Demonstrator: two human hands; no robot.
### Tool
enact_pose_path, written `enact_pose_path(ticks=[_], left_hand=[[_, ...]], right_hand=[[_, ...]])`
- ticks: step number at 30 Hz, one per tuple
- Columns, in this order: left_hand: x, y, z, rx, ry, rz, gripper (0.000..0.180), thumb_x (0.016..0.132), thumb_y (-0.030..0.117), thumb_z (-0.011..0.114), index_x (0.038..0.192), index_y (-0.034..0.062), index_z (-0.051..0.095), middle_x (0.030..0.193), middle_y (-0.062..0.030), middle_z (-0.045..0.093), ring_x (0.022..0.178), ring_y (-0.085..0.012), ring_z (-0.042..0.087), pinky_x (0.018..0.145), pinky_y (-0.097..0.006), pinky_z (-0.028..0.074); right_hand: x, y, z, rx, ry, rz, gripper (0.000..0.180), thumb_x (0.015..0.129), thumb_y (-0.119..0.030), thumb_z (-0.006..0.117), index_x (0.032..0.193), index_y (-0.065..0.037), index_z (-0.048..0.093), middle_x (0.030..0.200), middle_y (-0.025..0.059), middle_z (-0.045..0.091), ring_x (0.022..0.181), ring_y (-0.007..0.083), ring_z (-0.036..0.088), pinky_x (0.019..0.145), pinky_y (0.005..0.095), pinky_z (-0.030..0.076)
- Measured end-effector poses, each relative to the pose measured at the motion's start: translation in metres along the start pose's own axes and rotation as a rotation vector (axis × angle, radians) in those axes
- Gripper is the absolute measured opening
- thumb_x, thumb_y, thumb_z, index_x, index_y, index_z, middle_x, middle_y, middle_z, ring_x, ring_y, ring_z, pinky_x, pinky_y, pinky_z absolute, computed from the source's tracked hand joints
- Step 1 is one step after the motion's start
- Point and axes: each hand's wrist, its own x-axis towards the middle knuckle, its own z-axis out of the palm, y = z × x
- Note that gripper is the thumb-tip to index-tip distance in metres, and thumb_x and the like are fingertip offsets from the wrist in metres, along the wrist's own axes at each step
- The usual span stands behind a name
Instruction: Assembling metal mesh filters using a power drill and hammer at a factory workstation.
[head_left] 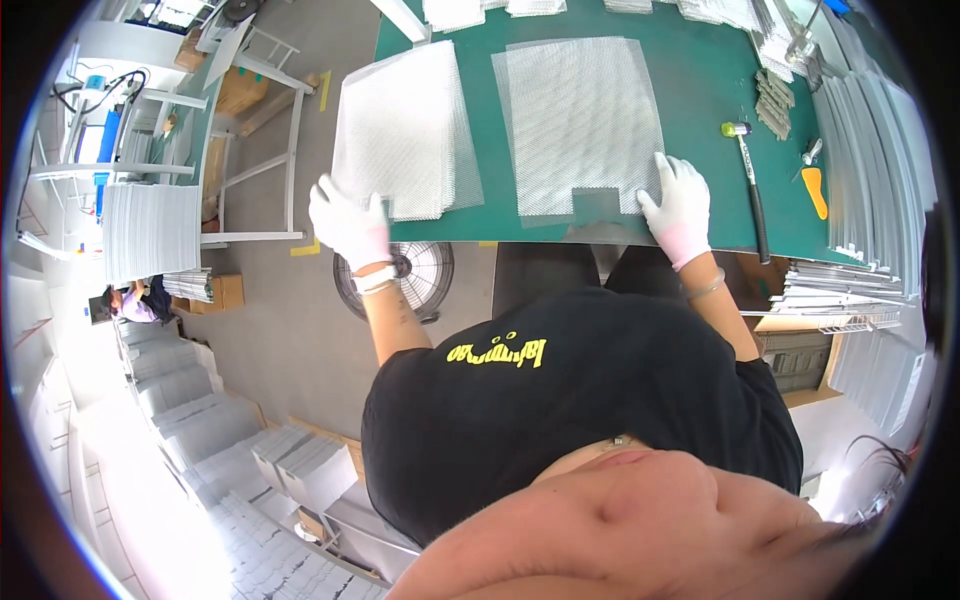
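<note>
Looks like you're at a sheet-handling step on the green counter [712, 95] — left fingers [323, 193] spread at the left mesh stack [398, 130], right fingers [678, 172] parted at the right mesh stack [580, 115], can't tell if either's pinching. Next move probably wants a light edge grip. Hammer [751, 185] off right, fan [420, 275] beyond the near edge, grey floor [312, 330].

We wear a black short-sleeved shirt [600, 370] with yellow lettering [497, 352] across the chest and dark trousers [545, 275]. White gloves [345, 215] with pink cuffs [691, 244] cover our hands. Our left wrist carries a white band [375, 278], our right a thin bracelet [709, 286]; dark markings [405, 313] show on our left forearm.
</note>
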Motion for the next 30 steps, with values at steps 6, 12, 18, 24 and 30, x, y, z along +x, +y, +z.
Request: enact_pose_path(ticks=[6, 12, 18, 24, 30], left_hand=[[-0.049, 0.144, 0.002, -0.45, -0.291, 0.505, 0.068, 0.085, 0.04, 0.067, 0.135, -0.0025, 0.051, 0.13, -0.0218, 0.057, 0.127, -0.0406, 0.047, 0.112, -0.054, 0.027], [-0.057, 0.18, 0.015, -0.331, -0.267, 0.46, 0.076, 0.085, 0.045, 0.066, 0.139, -0.0055, 0.046, 0.131, -0.0232, 0.055, 0.13, -0.0409, 0.045, 0.115, -0.055, 0.023], [-0.058, 0.184, 0.009, -1.263, -0.286, 0.095, 0.073, 0.081, 0.021, 0.073, 0.141, -0.0046, 0.042, 0.136, -0.024, 0.05, 0.124, -0.0387, 0.05, 0.106, -0.047, 0.04], [-0.054, 0.183, 0.011, -1.008, -0.208, 0.238, 0.06, 0.082, 0.011, 0.073, 0.136, -0.003, 0.05, 0.145, -0.0215, 0.044, 0.1, -0.0212, 0.06, 0.08, -0.03, 0.053], [-0.054, 0.182, 0.027, -0.858, -0.223, 0.291, 0.053, 0.083, 0.013, 0.07, 0.132, -0.0011, 0.054, 0.145, -0.0236, 0.044, 0.107, -0.0302, 0.06, 0.085, -0.032, 0.052]], right_hand=[[0.003, -0.01, -0.003, 0.126, -0.018, 0.159, 0.072, 0.075, -0.012, 0.076, 0.14, -0.005, 0.046, 0.124, 0.0182, 0.056, 0.109, 0.0325, 0.058, 0.095, 0.0409, 0.048], [-0.003, 0.007, -0.004, 0.938, 0.038, 0.324, 0.081, 0.079, 0.001, 0.066, 0.152, -0.009, 0.032, 0.131, 0.0145, 0.05, 0.1, 0.0168, 0.057, 0.082, 0.0288, 0.054], [0.0, 0.027, -0.023, 1.36, -0.144, 0.292, 0.082, 0.081, 0.002, 0.064, 0.155, -0.008, 0.028, 0.139, 0.0117, 0.05, 0.088, 0.008, 0.053, 0.076, 0.0209, 0.052], [0.017, 0.016, -0.032, 0.662, -0.071, 0.269, 0.059, 0.083, -0.016, 0.071, 0.138, -0.004, 0.052, 0.118, 0.0105, 0.063, 0.08, 0.014, 0.06, 0.078, 0.0273, 0.052], [0.019, 0.015, -0.003, 0.545, -0.021, 0.163, 0.057, 0.082, -0.021, 0.072, 0.134, -0.005, 0.055, 0.121, 0.0142, 0.062, 0.108, 0.0275, 0.063, 0.092, 0.0337, 0.05]])
